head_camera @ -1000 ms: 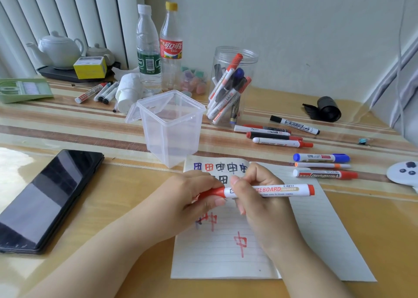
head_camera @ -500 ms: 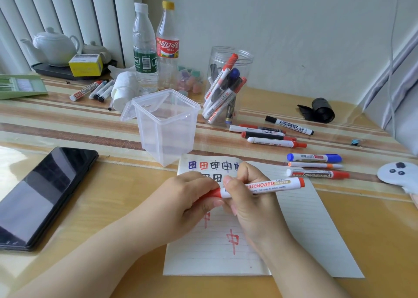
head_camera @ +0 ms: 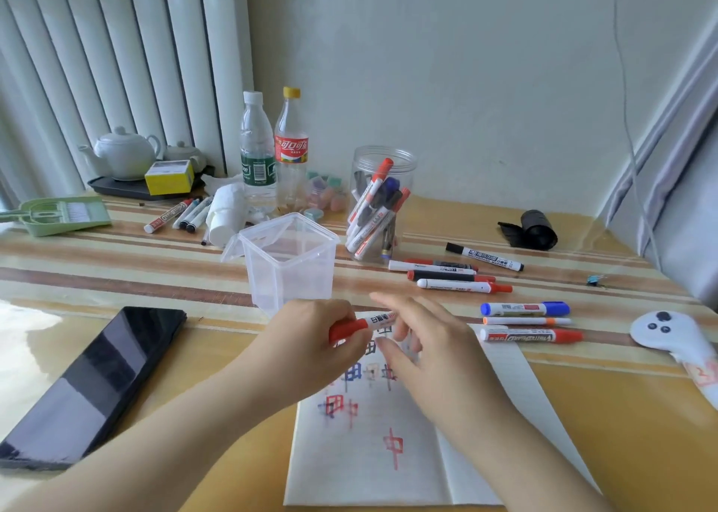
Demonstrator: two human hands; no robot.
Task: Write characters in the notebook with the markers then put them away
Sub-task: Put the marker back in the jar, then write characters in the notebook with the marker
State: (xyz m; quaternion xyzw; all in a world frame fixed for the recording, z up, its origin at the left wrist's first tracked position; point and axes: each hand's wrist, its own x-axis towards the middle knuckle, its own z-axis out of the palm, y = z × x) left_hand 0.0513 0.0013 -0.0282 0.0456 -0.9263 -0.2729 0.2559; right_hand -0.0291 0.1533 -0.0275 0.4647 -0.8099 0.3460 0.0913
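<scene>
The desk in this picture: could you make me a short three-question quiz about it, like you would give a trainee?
1. True or false: the left hand grips the red marker by its capped end.
2. What does the right hand hold?
A. a blue marker
B. nothing, its fingers are spread
C. the phone
3. Fill in: the square clear tub behind the notebook stands with its lid ____.

Key
1. True. The marker's white barrel points toward the right hand.
2. B. The blue marker lies on the desk and the phone lies to the left.
3. Open, the lid hanging at the tub's left side.
</scene>
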